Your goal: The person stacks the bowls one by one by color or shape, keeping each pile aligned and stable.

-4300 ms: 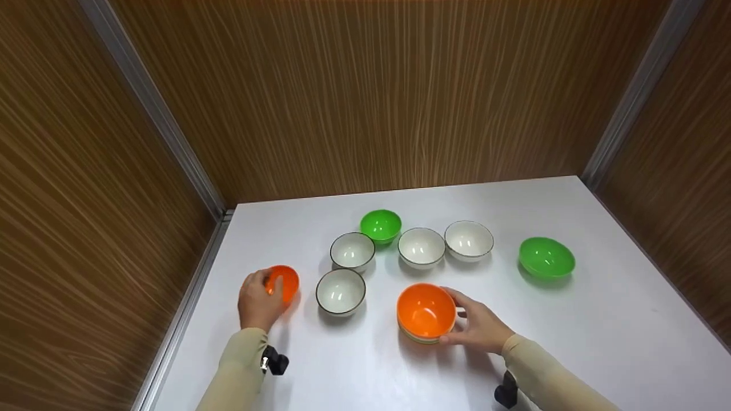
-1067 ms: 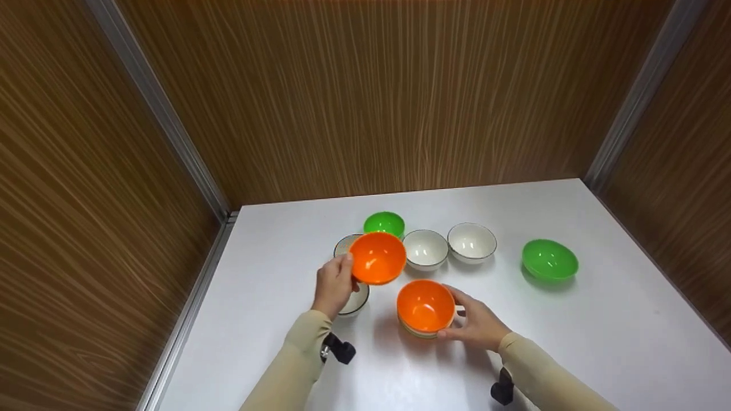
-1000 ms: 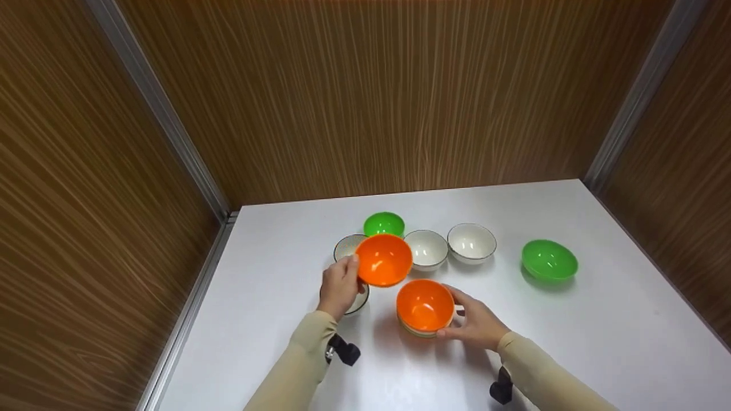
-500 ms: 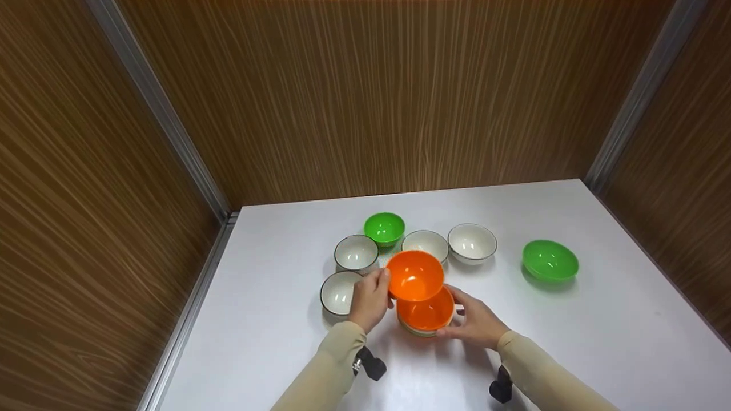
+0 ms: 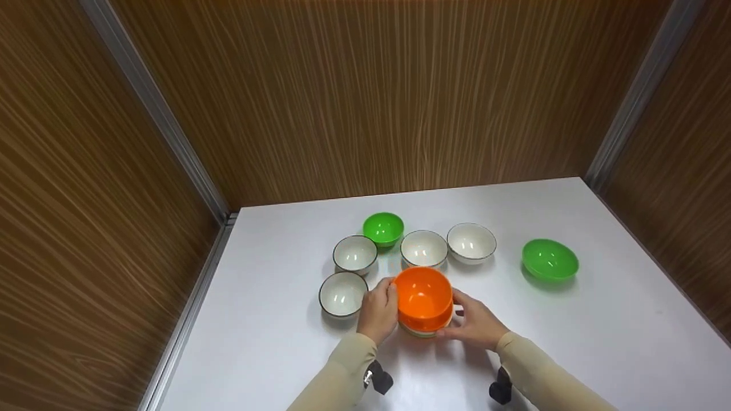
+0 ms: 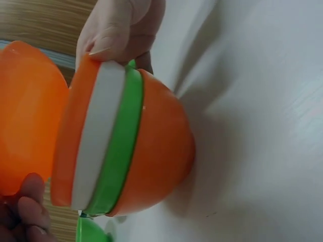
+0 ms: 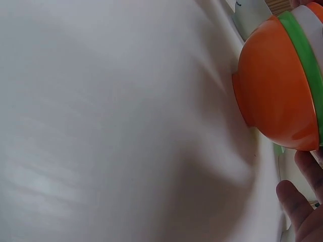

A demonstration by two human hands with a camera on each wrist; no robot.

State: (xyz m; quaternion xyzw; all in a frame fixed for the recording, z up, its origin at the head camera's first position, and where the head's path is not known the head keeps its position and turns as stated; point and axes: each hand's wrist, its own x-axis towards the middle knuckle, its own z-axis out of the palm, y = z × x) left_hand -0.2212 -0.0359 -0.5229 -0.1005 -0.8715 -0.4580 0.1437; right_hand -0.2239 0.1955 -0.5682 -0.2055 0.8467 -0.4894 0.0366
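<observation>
My left hand (image 5: 379, 313) grips an orange bowl (image 5: 422, 292) by its left edge, just over a stack of nested bowls (image 6: 161, 146). In the left wrist view that held bowl (image 6: 25, 116) stands tilted apart from the stack's top, with left fingertips (image 6: 33, 209) at its edge. Orange, white, green and orange bands show from the stack's top down to its base. On the right side my right hand (image 5: 477, 322) holds the stack, thumb at the front and fingers behind. The right wrist view shows the lowest orange bowl (image 7: 275, 83) close up.
Two white bowls with dark rims (image 5: 343, 294) stand left of the stack, one behind the other. Behind it are two more white bowls (image 5: 471, 242) and a green bowl (image 5: 383, 228). Another green bowl (image 5: 549, 260) sits far right on the white table (image 5: 617, 325). Wood-grain panels (image 5: 400, 97) enclose the table.
My left hand has picked up the orange bowl from the table's left side and carried it right, then down over the stack. My right hand stays on the stack.
</observation>
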